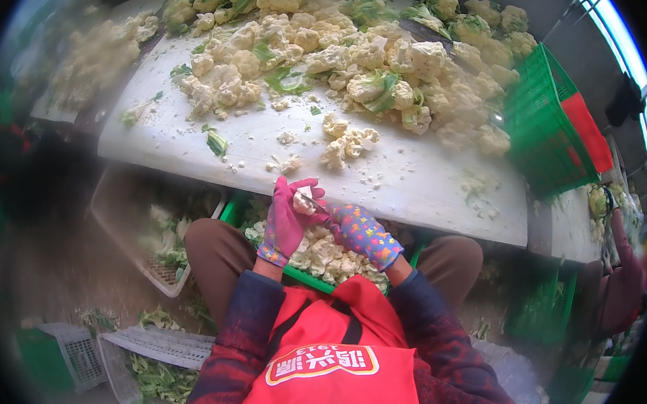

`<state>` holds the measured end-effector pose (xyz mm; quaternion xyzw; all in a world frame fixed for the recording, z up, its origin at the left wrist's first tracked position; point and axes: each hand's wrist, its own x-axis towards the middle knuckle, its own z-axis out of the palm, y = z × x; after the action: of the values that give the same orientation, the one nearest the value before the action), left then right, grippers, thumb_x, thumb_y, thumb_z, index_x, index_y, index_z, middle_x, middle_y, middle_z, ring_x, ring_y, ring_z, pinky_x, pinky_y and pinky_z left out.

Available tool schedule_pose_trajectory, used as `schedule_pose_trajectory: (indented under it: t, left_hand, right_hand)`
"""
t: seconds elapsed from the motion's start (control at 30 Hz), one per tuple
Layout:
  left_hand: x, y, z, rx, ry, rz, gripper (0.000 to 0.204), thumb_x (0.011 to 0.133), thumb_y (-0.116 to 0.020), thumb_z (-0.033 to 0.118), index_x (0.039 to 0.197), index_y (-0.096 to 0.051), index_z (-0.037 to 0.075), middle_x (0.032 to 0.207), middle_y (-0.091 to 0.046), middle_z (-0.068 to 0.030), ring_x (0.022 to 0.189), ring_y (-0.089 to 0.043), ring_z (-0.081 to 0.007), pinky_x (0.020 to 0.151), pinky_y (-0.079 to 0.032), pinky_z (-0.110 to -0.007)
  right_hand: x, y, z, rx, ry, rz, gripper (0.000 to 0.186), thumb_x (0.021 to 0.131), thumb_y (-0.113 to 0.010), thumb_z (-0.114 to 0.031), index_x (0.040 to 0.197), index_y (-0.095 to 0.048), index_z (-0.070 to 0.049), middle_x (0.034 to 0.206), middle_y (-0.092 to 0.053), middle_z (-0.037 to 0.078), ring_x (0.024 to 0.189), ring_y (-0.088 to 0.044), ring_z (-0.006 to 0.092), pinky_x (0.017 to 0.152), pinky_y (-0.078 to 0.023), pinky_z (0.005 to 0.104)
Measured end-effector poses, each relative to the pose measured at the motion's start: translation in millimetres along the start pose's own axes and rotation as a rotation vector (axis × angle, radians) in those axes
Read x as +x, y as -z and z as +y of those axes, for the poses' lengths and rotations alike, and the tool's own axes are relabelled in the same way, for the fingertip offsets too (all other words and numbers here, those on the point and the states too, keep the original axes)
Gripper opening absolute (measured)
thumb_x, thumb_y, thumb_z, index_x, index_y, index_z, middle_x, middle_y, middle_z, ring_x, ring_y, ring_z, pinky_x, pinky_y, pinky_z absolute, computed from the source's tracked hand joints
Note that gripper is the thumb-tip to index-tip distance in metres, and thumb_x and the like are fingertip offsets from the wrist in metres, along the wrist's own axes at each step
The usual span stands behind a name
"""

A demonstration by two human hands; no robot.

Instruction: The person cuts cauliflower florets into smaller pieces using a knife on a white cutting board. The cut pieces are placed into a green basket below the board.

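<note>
My left hand (285,223), in a pink glove with a patterned cuff, holds a small cauliflower floret (305,200) just beyond the near edge of the table. Close against it, my right hand (365,235) in a flowered glove is closed on a small knife (319,206); the blade touches the floret, and the handle is hidden in the fingers. Below both hands, a green crate (308,280) between my knees holds many cut florets (331,255). Two loose cauliflower pieces (350,146) lie on the table in front of my hands.
The white table (427,187) bears a large heap of cauliflower (268,48) with leaves and crumbs. A green crate (550,122) with a red panel stands at its right end. White crates (157,345) with leaf trimmings sit at left. Another person's arm (620,245) shows far right.
</note>
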<state>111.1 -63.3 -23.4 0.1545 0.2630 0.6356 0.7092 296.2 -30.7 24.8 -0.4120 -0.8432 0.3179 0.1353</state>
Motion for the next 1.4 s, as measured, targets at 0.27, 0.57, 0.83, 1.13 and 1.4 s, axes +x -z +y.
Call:
schedule_pose_trajectory:
  t: [0.27, 0.57, 0.83, 1.13, 1.4]
  left_hand:
    - [-11.8, -8.1, -6.3, 0.500, -0.063, 0.131, 0.039, 0.104, -0.061, 0.035, 0.126, -0.065, 0.004, 0.104, -0.073, -0.0077, 0.091, -0.069, -0.0122, 0.073, -0.055, -0.026]
    - [-19.4, -15.9, 4.4, 0.606, -0.017, -0.009, 0.041, 0.106, -0.056, 0.035, 0.127, -0.064, 0.000, 0.103, -0.072, -0.0078, 0.087, -0.068, -0.0120, 0.071, -0.053, -0.025]
    - [-13.4, 6.9, 8.2, 1.297, -0.314, 0.082, 0.045, 0.101, -0.066, 0.031, 0.137, -0.060, 0.005, 0.116, -0.067, -0.0093, 0.101, -0.066, -0.0184, 0.087, -0.055, -0.032]
    - [30.4, -13.0, -1.6, 0.675, -0.033, 0.008, 0.061, 0.096, -0.074, 0.019, 0.150, -0.046, 0.010, 0.120, -0.064, -0.0039, 0.101, -0.061, -0.0083, 0.084, -0.053, -0.023]
    - [19.8, -14.9, -39.6, 1.328, -0.618, 0.261, 0.036, 0.089, -0.079, 0.020, 0.118, -0.063, 0.007, 0.092, -0.066, -0.0104, 0.076, -0.063, -0.0184, 0.069, -0.052, -0.033]
  right_hand:
    - [-8.7, 3.8, -7.5, 0.900, -0.434, -0.380, 0.030, 0.104, -0.057, -0.033, 0.097, -0.063, -0.004, 0.062, -0.060, 0.003, 0.044, -0.051, 0.0085, 0.041, -0.039, 0.0250]
    - [-6.1, 63.9, -14.7, 0.694, -0.408, -0.362, 0.039, 0.103, -0.060, -0.043, 0.093, -0.066, -0.006, 0.064, -0.059, 0.000, 0.047, -0.052, 0.0069, 0.040, -0.039, 0.0228]
    - [87.1, 43.0, 30.3, -0.227, 0.008, 0.486, 0.042, 0.098, -0.069, -0.039, 0.115, -0.063, -0.002, 0.084, -0.070, 0.019, 0.050, -0.062, 0.0256, 0.054, -0.051, 0.0376]
    - [53.4, 10.7, 37.6, 1.030, -0.412, 0.042, 0.027, 0.097, -0.073, -0.031, 0.105, -0.064, -0.006, 0.072, -0.066, 0.001, 0.048, -0.057, 0.0096, 0.042, -0.044, 0.0275]
    - [19.5, -0.4, 14.6, 0.723, -0.467, 0.341, 0.030, 0.095, -0.076, -0.029, 0.093, -0.062, -0.003, 0.064, -0.063, 0.004, 0.045, -0.058, 0.0124, 0.038, -0.043, 0.0294]
